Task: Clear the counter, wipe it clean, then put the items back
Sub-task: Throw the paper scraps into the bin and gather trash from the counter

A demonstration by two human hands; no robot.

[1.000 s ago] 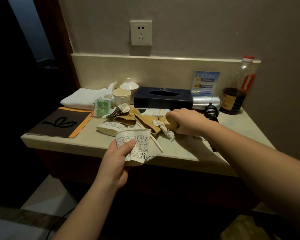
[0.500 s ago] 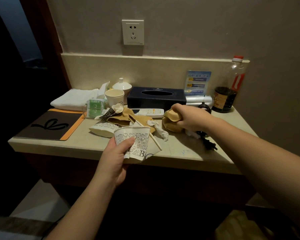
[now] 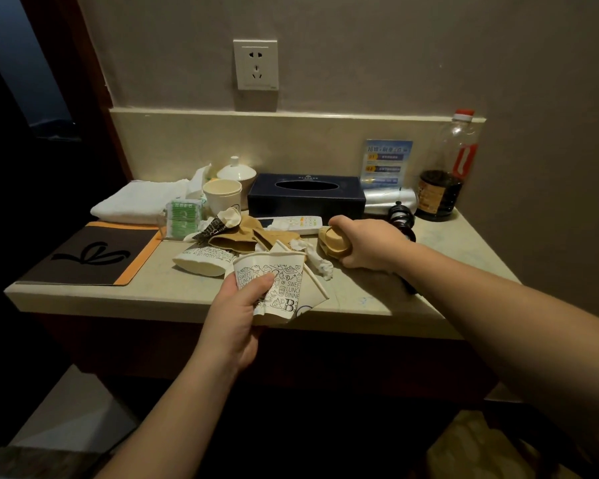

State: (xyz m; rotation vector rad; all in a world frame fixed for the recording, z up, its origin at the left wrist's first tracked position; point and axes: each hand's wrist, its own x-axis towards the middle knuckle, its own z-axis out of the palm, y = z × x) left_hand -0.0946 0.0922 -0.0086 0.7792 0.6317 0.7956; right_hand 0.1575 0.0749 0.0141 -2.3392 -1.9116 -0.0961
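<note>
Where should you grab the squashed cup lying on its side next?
Probably across its flattened middle, coming from above. The squashed cup lies on its side on the counter, left of the cups in the left hand, so its mouth isn't up for a rim grip. Both hands are full now; the right hand holds a brown cup.

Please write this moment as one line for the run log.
phase: clearing counter | left hand: holds printed paper cups | right hand: grips crumpled brown cup | wiping: not started

Tissue box (image 3: 306,196) sits behind both hands; folder (image 3: 90,254) lies left of the left hand (image 3: 236,323), bottle (image 3: 445,181) behind-right of the right hand (image 3: 367,245).
</note>
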